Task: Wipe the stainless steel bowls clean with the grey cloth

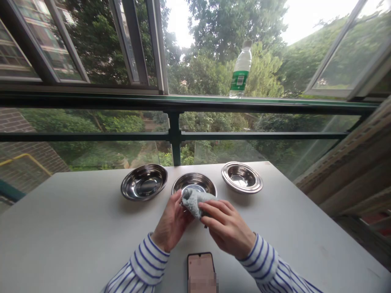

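In front of the middle bowl, both my hands are raised over the white table. My right hand (224, 226) is closed on a light grey cloth (192, 202), its fingers pressing the fabric. My left hand (174, 221) curls round the other side of the bundle. A shiny, clear-looking edge shows beside the left fingers, but the cloth hides most of that object and I cannot make out its kind. Just beyond the hands stands a steel bowl (198, 178), partly covered by the cloth. A phone (200, 266) lies below, between my forearms.
Another steel bowl (144, 183) sits at the back left, and a wide-rimmed steel bowl (242, 178) at the back right. Behind the white table (91, 236) runs a dark railing (122, 102). A green-labelled plastic bottle (241, 73) stands on the ledge. Curtains (345, 162) hang at right.
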